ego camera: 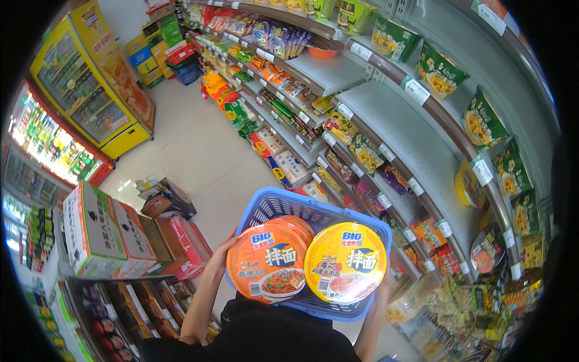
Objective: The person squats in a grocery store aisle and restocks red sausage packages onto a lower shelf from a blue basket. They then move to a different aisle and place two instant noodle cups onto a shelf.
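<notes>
A blue plastic shopping basket [312, 197] is held in front of my body. My left hand [225, 254] grips its left side. At the right side is my right hand [382, 289], with its fingers mostly hidden by the basket and a lid. Inside, an orange instant-noodle bowl [253, 253] leans with its printed lid facing up, and more orange bowls [296, 222] show behind it. Beside it on the right lies a yellow instant-noodle bowl [346, 258], its lid catching the light.
Store shelving [393, 117] curves along the right, holding green noodle tubs [441, 68], a lone yellow bowl [469, 184] and bagged noodles [366, 151]. Stacked cartons [95, 231] and an open cardboard box [169, 199] stand left. A yellow drinks fridge [90, 81] is farther off, beyond the tiled floor [199, 135].
</notes>
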`<act>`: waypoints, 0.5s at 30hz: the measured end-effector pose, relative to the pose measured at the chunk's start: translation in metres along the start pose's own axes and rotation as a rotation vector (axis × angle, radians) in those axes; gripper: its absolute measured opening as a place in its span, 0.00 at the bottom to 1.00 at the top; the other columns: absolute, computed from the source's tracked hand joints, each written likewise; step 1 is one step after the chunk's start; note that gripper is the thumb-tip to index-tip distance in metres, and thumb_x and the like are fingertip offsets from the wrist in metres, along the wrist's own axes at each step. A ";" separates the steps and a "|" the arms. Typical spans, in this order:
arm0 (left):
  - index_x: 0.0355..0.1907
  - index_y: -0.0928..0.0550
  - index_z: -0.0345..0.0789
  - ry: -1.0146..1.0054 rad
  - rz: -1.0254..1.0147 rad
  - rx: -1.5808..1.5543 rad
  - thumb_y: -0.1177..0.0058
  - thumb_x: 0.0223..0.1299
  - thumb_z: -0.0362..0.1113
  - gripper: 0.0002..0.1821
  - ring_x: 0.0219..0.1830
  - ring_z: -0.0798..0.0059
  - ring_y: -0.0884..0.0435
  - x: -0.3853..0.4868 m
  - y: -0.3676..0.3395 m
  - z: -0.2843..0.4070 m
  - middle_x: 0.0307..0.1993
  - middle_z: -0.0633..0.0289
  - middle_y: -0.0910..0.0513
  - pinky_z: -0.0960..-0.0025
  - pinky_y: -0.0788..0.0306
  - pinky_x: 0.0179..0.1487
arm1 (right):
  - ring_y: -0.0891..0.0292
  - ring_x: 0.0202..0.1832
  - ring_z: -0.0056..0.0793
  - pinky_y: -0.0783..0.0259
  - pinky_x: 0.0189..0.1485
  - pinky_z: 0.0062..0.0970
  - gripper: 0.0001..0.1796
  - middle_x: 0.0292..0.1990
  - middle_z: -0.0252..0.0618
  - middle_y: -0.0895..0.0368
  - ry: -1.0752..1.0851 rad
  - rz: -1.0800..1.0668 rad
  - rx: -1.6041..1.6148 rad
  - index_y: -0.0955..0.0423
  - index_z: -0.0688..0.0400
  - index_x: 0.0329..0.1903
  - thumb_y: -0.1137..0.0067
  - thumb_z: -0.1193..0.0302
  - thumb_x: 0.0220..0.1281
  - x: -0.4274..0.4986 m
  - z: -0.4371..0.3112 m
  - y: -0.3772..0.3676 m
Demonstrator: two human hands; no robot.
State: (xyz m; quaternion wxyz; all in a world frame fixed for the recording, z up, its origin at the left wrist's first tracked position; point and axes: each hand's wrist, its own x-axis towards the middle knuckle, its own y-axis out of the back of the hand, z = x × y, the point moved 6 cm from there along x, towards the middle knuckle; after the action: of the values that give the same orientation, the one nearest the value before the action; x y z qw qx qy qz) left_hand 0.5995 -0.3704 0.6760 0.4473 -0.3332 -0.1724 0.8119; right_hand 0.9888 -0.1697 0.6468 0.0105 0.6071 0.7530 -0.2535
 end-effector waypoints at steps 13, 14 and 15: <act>0.69 0.46 0.32 0.094 -0.237 0.160 0.49 0.57 0.42 0.39 0.64 0.67 0.35 0.100 -0.004 0.065 0.64 0.51 0.36 0.69 0.41 0.66 | 0.31 0.56 0.30 0.31 0.57 0.27 0.28 0.60 0.41 0.33 0.055 0.239 0.065 0.45 0.59 0.67 0.57 0.79 0.63 -0.019 0.031 -0.045; 0.69 0.46 0.32 0.087 -0.259 0.170 0.49 0.57 0.42 0.39 0.64 0.67 0.35 0.112 -0.008 0.070 0.64 0.51 0.36 0.69 0.41 0.66 | 0.31 0.56 0.30 0.31 0.57 0.27 0.28 0.60 0.41 0.33 0.059 0.245 0.068 0.45 0.59 0.67 0.57 0.79 0.63 -0.012 0.029 -0.046; 0.69 0.46 0.31 0.085 -0.280 0.177 0.48 0.57 0.42 0.39 0.64 0.67 0.35 0.123 -0.013 0.074 0.63 0.51 0.36 0.69 0.42 0.66 | 0.31 0.56 0.30 0.31 0.57 0.27 0.28 0.60 0.41 0.33 0.067 0.256 0.072 0.45 0.59 0.67 0.57 0.79 0.63 -0.004 0.028 -0.044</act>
State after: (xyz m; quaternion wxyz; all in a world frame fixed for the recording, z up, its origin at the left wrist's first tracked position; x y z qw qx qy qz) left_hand 0.5090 -0.2588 0.6891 0.5906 -0.2991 -0.1259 0.7388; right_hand 0.9412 -0.1906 0.6404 -0.0043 0.7064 0.6597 -0.2567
